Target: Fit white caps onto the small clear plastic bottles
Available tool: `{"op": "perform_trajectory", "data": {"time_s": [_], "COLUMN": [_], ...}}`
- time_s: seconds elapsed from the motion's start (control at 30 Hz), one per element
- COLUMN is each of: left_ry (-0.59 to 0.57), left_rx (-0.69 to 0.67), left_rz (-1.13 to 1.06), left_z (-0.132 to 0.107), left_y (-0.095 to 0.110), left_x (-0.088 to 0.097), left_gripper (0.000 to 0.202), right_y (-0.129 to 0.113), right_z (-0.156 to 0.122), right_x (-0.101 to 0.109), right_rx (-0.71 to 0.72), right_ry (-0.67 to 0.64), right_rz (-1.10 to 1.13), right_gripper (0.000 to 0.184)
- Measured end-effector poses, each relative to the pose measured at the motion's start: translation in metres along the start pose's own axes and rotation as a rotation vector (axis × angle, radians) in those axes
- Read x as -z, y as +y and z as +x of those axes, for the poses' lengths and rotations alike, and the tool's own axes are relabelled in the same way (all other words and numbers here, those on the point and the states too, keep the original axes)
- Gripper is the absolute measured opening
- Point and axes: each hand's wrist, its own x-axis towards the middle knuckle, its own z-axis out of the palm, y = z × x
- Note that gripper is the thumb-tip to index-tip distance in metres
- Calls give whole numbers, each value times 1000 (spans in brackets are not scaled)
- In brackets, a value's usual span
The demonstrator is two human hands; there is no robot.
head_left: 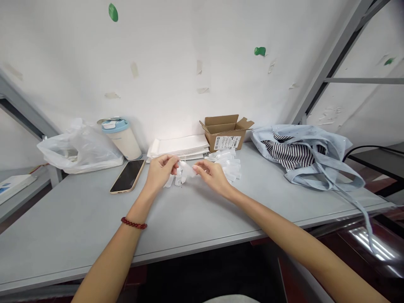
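A small translucent white plastic piece point(188, 170), exact kind unclear, is held between my two hands above the table. My left hand point(160, 169) pinches its left end with thumb and fingers, and a red beaded bracelet is on that wrist. At its right side my right hand point(214, 176) grips it with closed fingertips. Below the left fingers lie a few similar clear pieces point(178, 181) on the tabletop. Just beyond my right hand is a pile of several more translucent plastic pieces point(229, 165), partly hidden by that hand.
Along the wall stand a white plastic bag point(80, 147), a blue-lidded cup point(123, 136), a stack of white paper or envelopes point(179, 145) and an open cardboard box point(225, 134). A phone point(128, 176) lies left, a light blue cloth bag point(299, 147) right, on the grey table point(189, 223).
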Motion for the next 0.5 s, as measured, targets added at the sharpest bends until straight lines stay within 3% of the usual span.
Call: {"op": "perform_trajectory", "data": {"time_s": [0.1, 0.17, 0.3, 0.4, 0.5], "left_ry": [168, 188, 85, -43, -82], "left_rx": [6, 34, 88, 116, 122], "left_rz": [78, 140, 363, 590, 760], "left_z": [9, 14, 21, 20, 19], "left_y": [-9, -16, -26, -28, -30], "left_x": [12, 22, 34, 33, 27], "left_gripper": [20, 21, 21, 24, 27], "right_y": [2, 6, 14, 13, 8], "right_z": [5, 8, 13, 14, 12], "right_x": [6, 9, 15, 18, 20], "right_rx": [6, 28, 56, -21, -95], "right_ry": [74, 94, 71, 67, 42], "right_rz": [-35, -78, -248, -423, -635], "right_gripper": [20, 16, 13, 22, 32]}}
